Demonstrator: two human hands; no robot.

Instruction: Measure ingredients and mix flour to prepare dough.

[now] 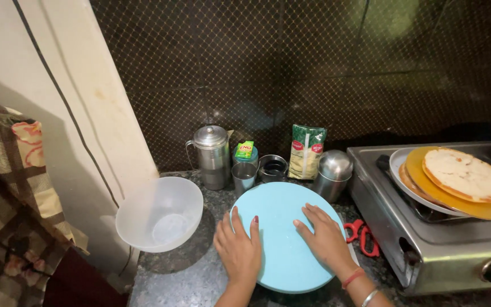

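A round light-blue board [284, 207] lies flat on the dark speckled counter [183, 278] in front of me. My left hand [238, 250] rests palm down on the board's left edge, fingers together. My right hand [325, 236] lies flat on the board's right side, fingers spread a little. Neither hand grips anything. A translucent white plastic bowl [159, 213], with nothing in it, stands just left of the board.
Behind the board stand a steel jug [212, 156], a steel cup [244, 176], a small steel pot [273, 167], a green packet [307, 150] and a steel canister [333, 173]. Red scissors [362, 236] lie by a steel stove [444, 244] bearing a plate with flatbread [464, 173]. A patterned cloth [7, 187] hangs at left.
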